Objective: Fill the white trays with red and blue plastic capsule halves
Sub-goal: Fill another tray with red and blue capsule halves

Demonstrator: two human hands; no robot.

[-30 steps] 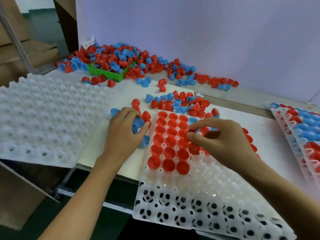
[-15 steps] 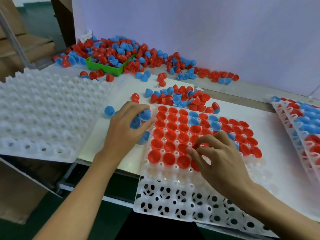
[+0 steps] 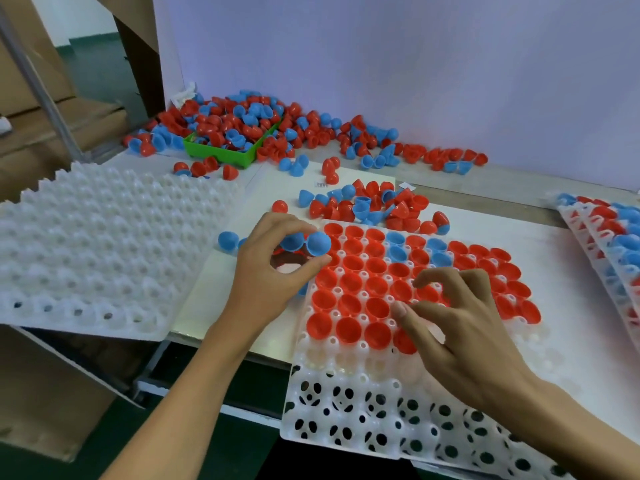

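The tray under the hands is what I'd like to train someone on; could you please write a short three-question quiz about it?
1. True or false: the left hand holds blue capsule halves.
2. Which rows of the white tray lack capsules: A) nearest B) farthest?
3. Fill in: the loose pile spills from a ___ bin.

Key: 1 true; 2 A; 3 green.

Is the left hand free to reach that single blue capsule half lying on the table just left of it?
Probably not right away. The loose blue half lies close beside the left hand with nothing between them, but that hand's fingers already grip blue halves, so it would likely need to set those down first.
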